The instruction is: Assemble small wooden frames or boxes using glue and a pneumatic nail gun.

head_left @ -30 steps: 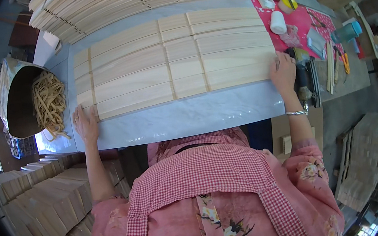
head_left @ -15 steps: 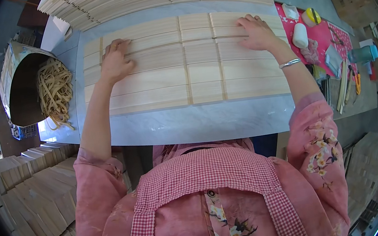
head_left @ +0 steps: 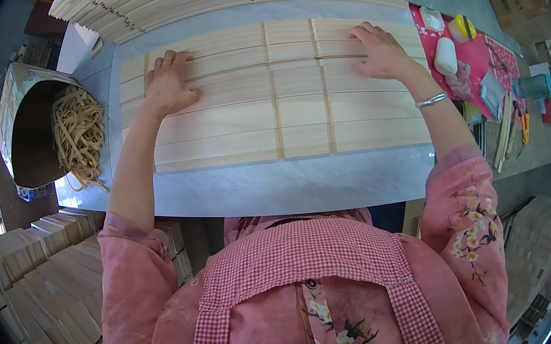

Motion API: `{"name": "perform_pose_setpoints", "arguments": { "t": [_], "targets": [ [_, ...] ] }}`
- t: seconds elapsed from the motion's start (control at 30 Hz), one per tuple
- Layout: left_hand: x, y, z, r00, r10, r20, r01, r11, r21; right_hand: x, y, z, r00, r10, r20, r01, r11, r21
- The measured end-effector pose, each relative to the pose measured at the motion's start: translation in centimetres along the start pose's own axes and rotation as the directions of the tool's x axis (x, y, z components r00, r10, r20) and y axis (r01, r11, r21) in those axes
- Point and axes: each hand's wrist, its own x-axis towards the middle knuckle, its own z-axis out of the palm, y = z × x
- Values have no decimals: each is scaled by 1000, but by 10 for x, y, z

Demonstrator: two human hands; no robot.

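Pale wooden boards (head_left: 214, 121) lie side by side on the table, with grooves running across them in line from one board to another. My left hand (head_left: 170, 82) rests on the left part of the boards, its fingers spread over the far rows and the thumb pointing right. Toward the right end, my right hand (head_left: 381, 52) lies on the same rows with fingers apart and thumb to the left; a silver bangle (head_left: 431, 100) circles that wrist. Neither hand appears to hold anything.
Behind the boards is a tall stack of grooved wood strips (head_left: 200, 2). Left, a tipped bin (head_left: 33, 133) spills tan strips (head_left: 80, 130). A white bottle (head_left: 444, 57), yellow-lidded tub (head_left: 461, 28) and blue-green cup (head_left: 537, 86) stand at right. More wood pieces (head_left: 57, 295) are piled lower left.
The boards and table edge appear slightly lower in the picture, and things at the right have shifted a little outward. Both hands keep much the same place on the boards.
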Motion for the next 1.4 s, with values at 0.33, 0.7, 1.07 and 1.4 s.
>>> {"name": "perform_pose_setpoints", "arguments": {
  "t": [0.33,0.7,1.07,1.4],
  "targets": [
    [2,-2,-2,1000,-5,9,5,1000,-5,6,-7,-12,988,53,146,-51,999,-18],
    [-14,11,-29,997,-29,70,35,996,-81,-8,-15,-14,998,-50,35,52,996,-78],
    [-135,42,5,935,184,-303,-182,983,36,-101,-46,30,911,-141,-387,161,987,20],
    [-142,44,10,952,112,-284,-123,992,-21,-91,-75,31,941,-132,-311,116,991,-71]
  ]
}}
